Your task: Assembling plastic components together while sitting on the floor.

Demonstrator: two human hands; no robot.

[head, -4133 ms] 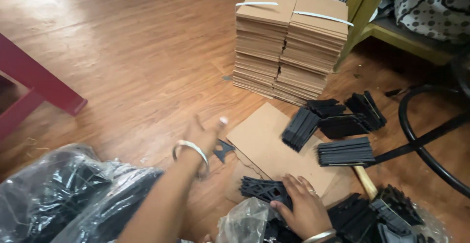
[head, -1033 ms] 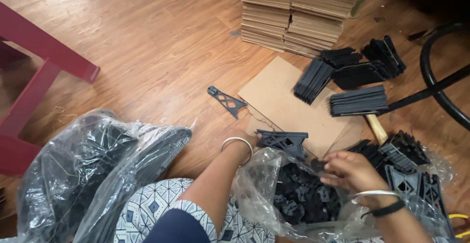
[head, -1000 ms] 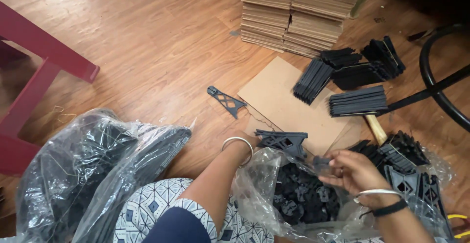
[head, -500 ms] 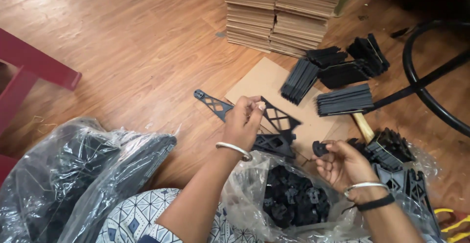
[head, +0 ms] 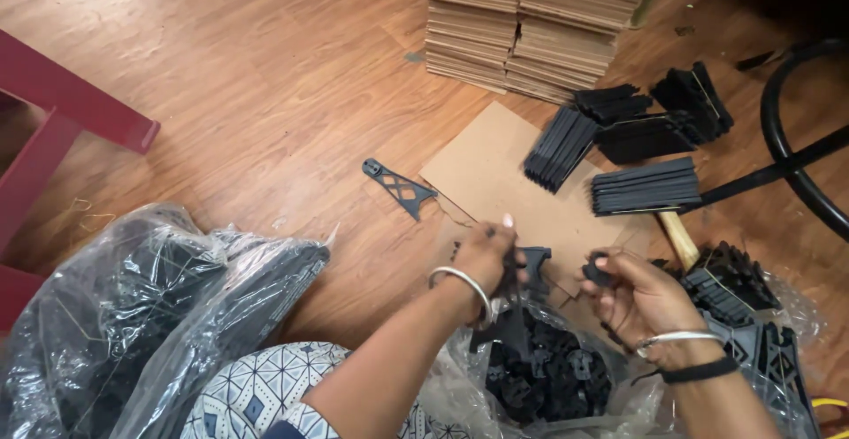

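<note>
Head view: the left hand (head: 489, 253) has its grip closed on a black bracket (head: 516, 302), a flat lattice piece that hangs down from the fingers over an open clear bag of black parts (head: 548, 377). Just right of that grip, the right hand (head: 641, 296) pinches a small black clip (head: 596, 271) between thumb and fingers. The two hands are near each other but apart. Beyond the left grip, a second black bracket (head: 400, 188) lies flat on the wooden floor (head: 248, 85), beside a cardboard sheet (head: 495, 174). Further beyond, bundles of black parts (head: 644, 184) rest near stacked cardboard (head: 531, 23).
</note>
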